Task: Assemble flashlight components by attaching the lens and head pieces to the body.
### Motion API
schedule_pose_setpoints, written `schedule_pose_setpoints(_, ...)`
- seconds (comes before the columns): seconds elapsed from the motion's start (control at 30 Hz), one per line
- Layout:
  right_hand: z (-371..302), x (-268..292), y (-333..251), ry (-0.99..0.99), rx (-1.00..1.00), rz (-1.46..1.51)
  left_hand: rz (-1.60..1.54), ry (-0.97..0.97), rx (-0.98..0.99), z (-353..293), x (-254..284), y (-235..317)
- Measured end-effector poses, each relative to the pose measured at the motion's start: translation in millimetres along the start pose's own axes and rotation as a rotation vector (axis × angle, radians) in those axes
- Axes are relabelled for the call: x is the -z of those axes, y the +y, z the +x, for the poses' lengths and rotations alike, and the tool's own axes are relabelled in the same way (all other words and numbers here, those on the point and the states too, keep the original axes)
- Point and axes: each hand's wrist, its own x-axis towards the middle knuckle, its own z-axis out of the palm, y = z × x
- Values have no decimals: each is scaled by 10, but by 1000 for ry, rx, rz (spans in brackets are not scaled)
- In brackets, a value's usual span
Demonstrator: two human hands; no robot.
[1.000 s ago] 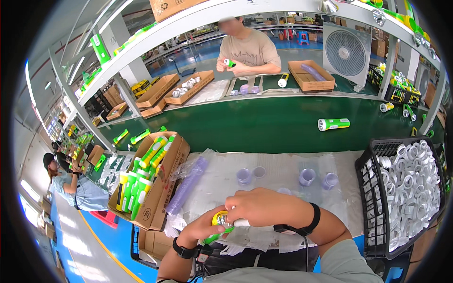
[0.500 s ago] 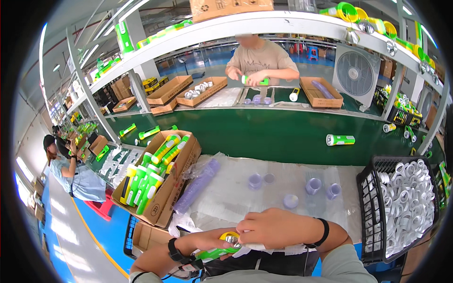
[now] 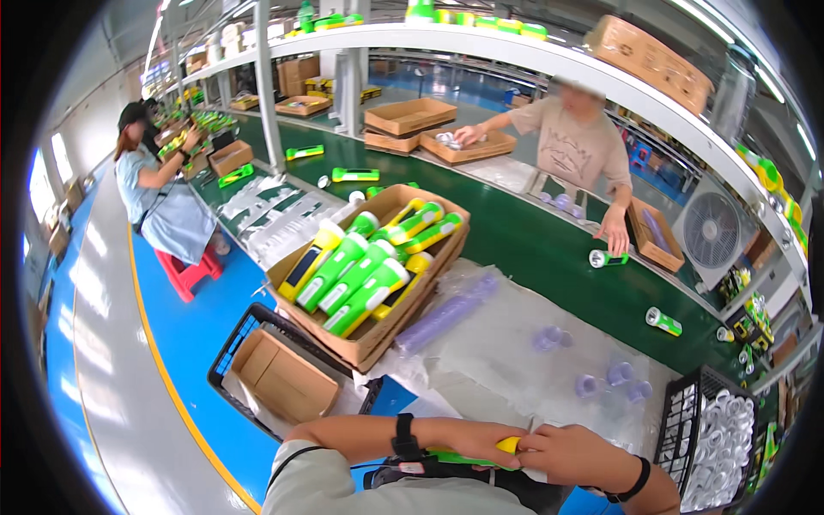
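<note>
Close to my body, my left hand (image 3: 479, 442) is closed around a green-and-yellow flashlight (image 3: 508, 445), which is mostly hidden by my fingers. My right hand (image 3: 573, 453) is at the flashlight's yellow head end, its fingers bent together. A thin white cloth-like piece (image 3: 536, 475) shows beneath and around those fingers; its exact kind is unclear. Beyond my hands, clear purple-tinted rings (image 3: 586, 385) stand on the plastic-covered bench (image 3: 506, 378). A long purple-tinted sleeve of stacked pieces (image 3: 448, 313) lies beside the carton (image 3: 365, 350) of finished-looking flashlights (image 3: 354, 273).
At right stands a black crate (image 3: 674, 442) of white rings (image 3: 719, 438). A black crate with an empty carton (image 3: 287, 373) sits lower left. Flashlights lie on the green belt (image 3: 549, 266). Across it, a person (image 3: 579, 142) reaches toward one; another person (image 3: 159, 184) sits far left.
My view has swung left, so the bench appears shifted right. My hands keep hold of the flashlight, whose reflector is now hidden. The person opposite has let go of a flashlight and spread both arms.
</note>
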Motion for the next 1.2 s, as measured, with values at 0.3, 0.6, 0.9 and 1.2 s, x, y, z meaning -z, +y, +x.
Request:
schedule_pose_setpoints(0.3,34,232,-428,49,-103,-195,-4,-112,-121,-5,-60,-186)
schedule_pose_setpoints(0.6,-76,122,-342,579,-265,-503,58,226,-244,-154,-144,268)
schedule_pose_setpoints(0.9,-219,-39,-95,752,-115,-506,8,-3,-71,44,50,450)
schedule_pose_setpoints(1.2,-345,-178,352,985,-26,-392,193,126,-37,296,40,771)
